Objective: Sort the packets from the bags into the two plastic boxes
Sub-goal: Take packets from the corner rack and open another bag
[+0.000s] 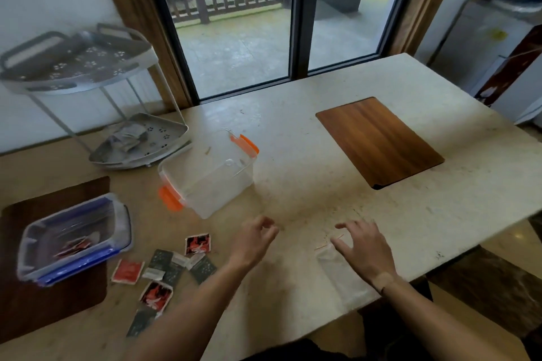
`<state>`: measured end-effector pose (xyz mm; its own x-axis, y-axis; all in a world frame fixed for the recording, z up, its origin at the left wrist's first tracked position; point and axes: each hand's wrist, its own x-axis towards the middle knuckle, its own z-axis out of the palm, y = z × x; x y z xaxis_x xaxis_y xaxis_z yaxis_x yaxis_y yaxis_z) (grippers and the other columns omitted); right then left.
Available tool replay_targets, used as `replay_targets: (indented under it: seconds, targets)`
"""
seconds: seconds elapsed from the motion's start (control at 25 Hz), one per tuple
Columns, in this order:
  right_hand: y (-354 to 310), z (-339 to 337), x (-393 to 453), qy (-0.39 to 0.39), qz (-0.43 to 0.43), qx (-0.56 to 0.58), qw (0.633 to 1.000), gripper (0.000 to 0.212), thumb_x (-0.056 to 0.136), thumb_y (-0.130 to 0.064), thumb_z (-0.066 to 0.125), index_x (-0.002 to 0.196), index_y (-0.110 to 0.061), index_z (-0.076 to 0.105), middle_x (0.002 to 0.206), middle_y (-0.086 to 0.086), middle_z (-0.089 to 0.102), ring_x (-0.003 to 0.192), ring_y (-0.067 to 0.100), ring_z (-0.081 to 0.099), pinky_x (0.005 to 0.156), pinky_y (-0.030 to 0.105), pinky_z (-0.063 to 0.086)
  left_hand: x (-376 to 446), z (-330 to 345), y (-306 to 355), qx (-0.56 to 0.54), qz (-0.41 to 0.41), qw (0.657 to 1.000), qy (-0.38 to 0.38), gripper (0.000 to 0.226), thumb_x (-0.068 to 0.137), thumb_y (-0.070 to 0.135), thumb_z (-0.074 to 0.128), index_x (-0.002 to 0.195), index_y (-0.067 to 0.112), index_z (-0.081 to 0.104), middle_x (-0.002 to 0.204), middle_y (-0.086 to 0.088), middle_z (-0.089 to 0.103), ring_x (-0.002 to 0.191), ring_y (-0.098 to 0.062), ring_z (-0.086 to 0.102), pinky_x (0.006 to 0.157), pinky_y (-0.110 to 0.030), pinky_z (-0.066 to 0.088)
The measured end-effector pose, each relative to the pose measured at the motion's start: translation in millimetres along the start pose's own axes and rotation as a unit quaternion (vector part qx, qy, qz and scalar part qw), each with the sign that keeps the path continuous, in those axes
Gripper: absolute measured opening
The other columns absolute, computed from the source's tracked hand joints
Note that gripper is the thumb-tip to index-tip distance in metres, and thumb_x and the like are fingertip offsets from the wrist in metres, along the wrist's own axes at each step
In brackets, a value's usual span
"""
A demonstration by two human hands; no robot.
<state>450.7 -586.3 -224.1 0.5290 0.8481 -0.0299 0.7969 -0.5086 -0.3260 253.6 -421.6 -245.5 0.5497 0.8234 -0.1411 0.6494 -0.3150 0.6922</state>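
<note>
Pale stone surface (308, 155) across most of the view, near edge running diagonally under the right forearm, far edge against the window; broad bare room in the middle and toward the inset wooden board (378, 141) at the far right. Grey two-tier rack (88, 67) at the far left, some greyish packets on its lower shelf. Clear box with orange clips (208, 173) near the centre, open, almost empty save a few small bits hard to make out. Blue-clipped box (73, 237) at the near left on a dark mat, a couple of red packets already inside. Clear plastic bag (340, 275) flat by the near edge, seemingly emptied, a thin stick or two beside its mouth. Loose packets (164, 269) scattered between the blue-clipped box and the left forearm: red-and-black ones, a plain red one, dark ones, small white ones, none boxed yet. Sorting judged barely begun, most of the pile left. Left hand (255, 239) hovering just right of the pile, fingers loosely curled, grip released on nothing. Right hand (363, 246) spread flat, palm down on the bag's upper end, grasping nothing. Little margin at the near edge beside the bag; ample clearance between both boxes.
</note>
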Motion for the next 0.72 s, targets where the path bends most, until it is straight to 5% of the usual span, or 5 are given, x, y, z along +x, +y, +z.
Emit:
replay_targets:
  seconds: [0.4, 0.72]
  targets:
    - [-198, 26, 45, 0.036, -0.228, -0.006, 0.973, 0.043, 0.072, -0.044, 0.075, 0.109, -0.024, 0.067, 0.111, 0.002, 0.066, 0.104, 0.027, 0.057, 0.077, 0.04, 0.053, -69, -153, -99, 0.043, -0.06, 0.99, 0.119, 0.027, 0.091, 0.038, 0.062, 0.112, 0.022, 0.067, 0.114, 0.007, 0.064, 0.104, -0.012, 0.059, 0.087, -0.023, 0.044]
    - [-307, 62, 32, -0.006, -0.321, -0.003, 0.947, 0.041, 0.08, -0.047, 0.068, 0.115, -0.027, 0.063, 0.125, 0.005, 0.06, 0.115, 0.027, 0.054, 0.084, 0.043, 0.054, -120, -224, -169, 0.032, -0.117, 0.974, 0.189, 0.034, 0.089, 0.041, 0.064, 0.118, 0.024, 0.062, 0.119, 0.004, 0.065, 0.108, -0.011, 0.06, 0.096, -0.037, 0.051]
